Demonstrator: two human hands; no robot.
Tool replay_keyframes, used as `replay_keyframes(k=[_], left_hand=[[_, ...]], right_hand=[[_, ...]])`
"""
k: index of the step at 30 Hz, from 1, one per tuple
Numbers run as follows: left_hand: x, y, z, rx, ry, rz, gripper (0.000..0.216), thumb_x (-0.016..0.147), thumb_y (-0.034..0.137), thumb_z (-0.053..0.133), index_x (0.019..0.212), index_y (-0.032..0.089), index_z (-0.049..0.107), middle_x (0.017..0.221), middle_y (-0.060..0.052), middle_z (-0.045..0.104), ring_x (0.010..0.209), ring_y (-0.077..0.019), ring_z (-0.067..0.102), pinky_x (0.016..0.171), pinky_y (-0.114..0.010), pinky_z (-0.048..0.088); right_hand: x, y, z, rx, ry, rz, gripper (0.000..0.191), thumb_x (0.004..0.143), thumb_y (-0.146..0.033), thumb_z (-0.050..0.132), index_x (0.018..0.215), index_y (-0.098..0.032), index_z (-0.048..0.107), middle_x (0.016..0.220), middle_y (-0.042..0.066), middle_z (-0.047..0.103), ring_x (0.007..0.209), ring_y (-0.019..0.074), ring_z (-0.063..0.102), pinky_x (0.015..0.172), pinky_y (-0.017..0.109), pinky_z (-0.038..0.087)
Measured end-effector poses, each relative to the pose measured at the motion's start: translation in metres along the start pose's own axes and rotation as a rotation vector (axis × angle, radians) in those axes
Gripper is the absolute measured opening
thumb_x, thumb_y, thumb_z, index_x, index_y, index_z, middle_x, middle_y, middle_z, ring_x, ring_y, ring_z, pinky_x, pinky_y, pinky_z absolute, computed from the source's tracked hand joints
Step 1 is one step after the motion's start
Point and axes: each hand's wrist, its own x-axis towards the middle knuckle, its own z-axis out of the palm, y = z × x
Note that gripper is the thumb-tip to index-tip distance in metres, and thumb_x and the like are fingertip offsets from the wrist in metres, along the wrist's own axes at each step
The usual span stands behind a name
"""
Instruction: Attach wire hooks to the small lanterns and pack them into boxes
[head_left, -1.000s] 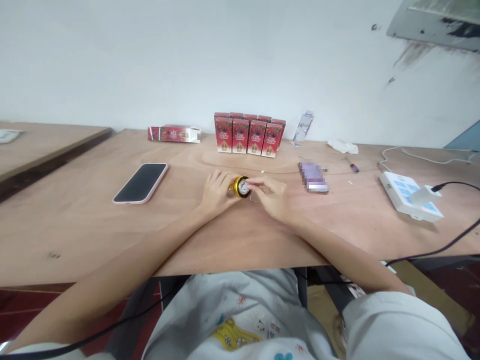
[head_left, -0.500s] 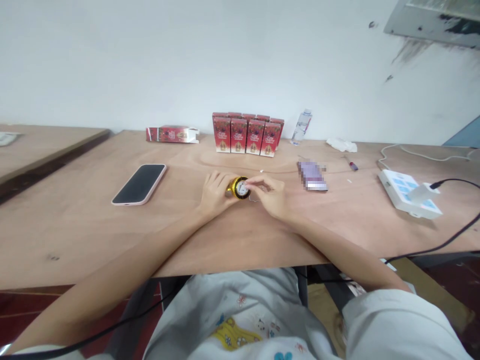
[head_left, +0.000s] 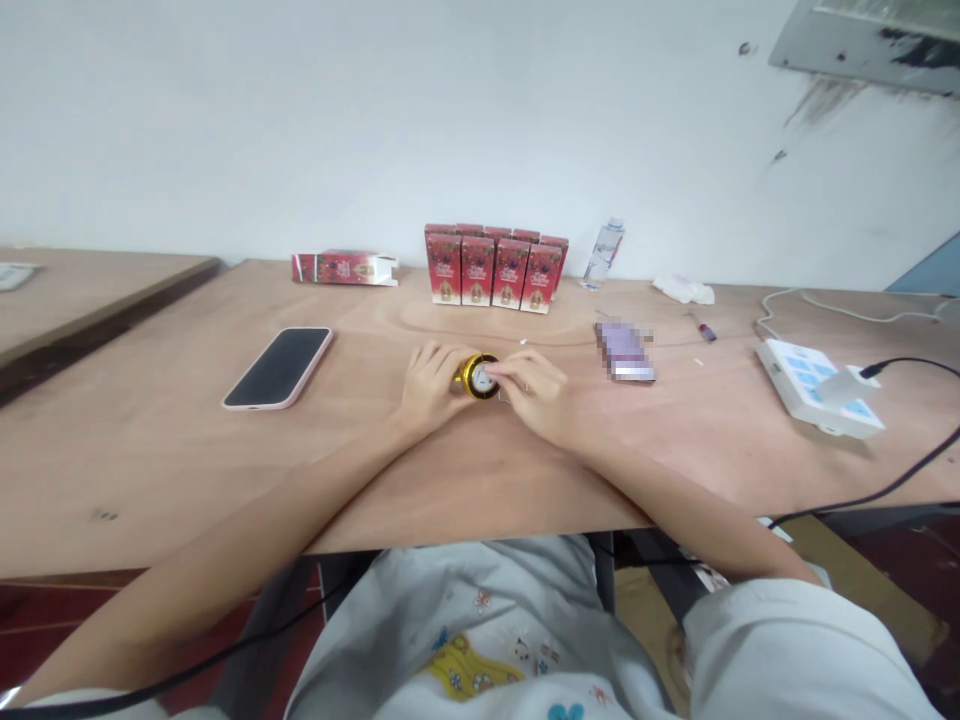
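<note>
My left hand [head_left: 431, 390] is closed around a small shiny gold cylinder [head_left: 459, 382] on its side, in the middle of the table. Its end faces me, with a dark ring around a pale round face [head_left: 481, 382]. Thumb and fingertips of my right hand [head_left: 536, 395] are pinched together at this face. Whether they grip some small part there is hidden. A thin white loop, like thread or wire, shows just below these fingertips.
Red printed boxes [head_left: 478, 272] stand in rows by the wall, with an opened box [head_left: 345, 268] lying to their left. A dark-screened phone [head_left: 281, 368] lies left, another phone [head_left: 626, 352] right. Further right are a clear bottle [head_left: 604, 252], tissue [head_left: 684, 290], a screwdriver [head_left: 705, 328] and a power strip [head_left: 799, 375].
My right hand has shifted slightly left, its pinched fingertips further over the pale face. The left hand and the gold cylinder have hardly moved.
</note>
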Motion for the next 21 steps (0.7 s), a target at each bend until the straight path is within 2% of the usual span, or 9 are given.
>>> replay_keyframes(k=[3, 7, 11, 14, 17, 19, 21], left_hand=[[-0.001, -0.002, 0.000, 0.020, 0.035, -0.011, 0.038, 0.088, 0.052, 0.052, 0.102, 0.017, 0.060, 0.087, -0.008, 0.069, 0.082, -0.0231, 0.056, 0.068, -0.036, 0.037], [-0.003, -0.004, -0.001, 0.072, 0.077, -0.026, 0.042, 0.091, 0.054, 0.045, 0.103, 0.016, 0.059, 0.087, -0.009, 0.068, 0.081, -0.0233, 0.054, 0.067, -0.036, 0.036], [-0.002, -0.004, -0.003, 0.116, 0.045, -0.067, 0.045, 0.092, 0.056, 0.040, 0.104, 0.018, 0.060, 0.089, -0.009, 0.068, 0.082, -0.0245, 0.054, 0.070, -0.037, 0.035], [0.001, -0.005, -0.005, 0.101, 0.071, -0.067, 0.044, 0.088, 0.056, 0.049, 0.106, 0.016, 0.059, 0.092, -0.009, 0.068, 0.085, -0.0242, 0.054, 0.071, -0.036, 0.035], [0.003, -0.006, -0.006, 0.087, 0.118, -0.048, 0.044, 0.086, 0.055, 0.054, 0.107, 0.016, 0.058, 0.093, -0.008, 0.069, 0.086, -0.0237, 0.055, 0.072, -0.035, 0.035], [0.004, -0.006, -0.005, 0.079, 0.112, -0.033, 0.042, 0.086, 0.054, 0.055, 0.106, 0.017, 0.059, 0.091, -0.008, 0.069, 0.084, -0.0239, 0.055, 0.071, -0.035, 0.035], [0.003, -0.004, -0.005, 0.060, 0.073, -0.029, 0.040, 0.087, 0.052, 0.055, 0.107, 0.018, 0.059, 0.092, -0.008, 0.069, 0.085, -0.0244, 0.056, 0.071, -0.036, 0.034]], right_hand=[[-0.005, 0.004, 0.003, -0.196, -0.096, -0.207, 0.030, 0.092, -0.016, 0.042, 0.105, -0.021, 0.069, 0.101, 0.007, 0.073, 0.093, 0.0181, 0.064, 0.085, 0.034, 0.056], [-0.011, 0.007, 0.009, -0.398, -0.231, -0.354, 0.039, 0.092, -0.020, 0.038, 0.123, -0.017, 0.061, 0.125, 0.011, 0.064, 0.110, 0.0231, 0.059, 0.095, 0.041, 0.051], [-0.011, 0.006, 0.007, -0.451, -0.198, -0.457, 0.042, 0.091, -0.021, 0.040, 0.130, -0.016, 0.054, 0.122, 0.013, 0.064, 0.108, 0.0228, 0.059, 0.093, 0.039, 0.050], [-0.006, 0.014, 0.002, -0.412, -0.087, -0.364, 0.043, 0.091, -0.022, 0.040, 0.133, -0.013, 0.049, 0.119, 0.013, 0.065, 0.112, 0.0218, 0.058, 0.097, 0.038, 0.047], [0.000, 0.037, -0.006, -0.385, -0.003, -0.126, 0.041, 0.092, -0.019, 0.036, 0.132, -0.015, 0.047, 0.122, 0.013, 0.063, 0.116, 0.0223, 0.054, 0.100, 0.041, 0.044], [0.003, 0.058, -0.011, -0.419, -0.062, 0.039, 0.038, 0.092, -0.018, 0.035, 0.126, -0.015, 0.052, 0.121, 0.014, 0.063, 0.113, 0.0246, 0.056, 0.098, 0.044, 0.045], [0.006, 0.079, -0.014, -0.479, -0.212, 0.173, 0.036, 0.091, -0.017, 0.037, 0.122, -0.010, 0.056, 0.117, 0.017, 0.065, 0.111, 0.0278, 0.056, 0.095, 0.046, 0.045]])
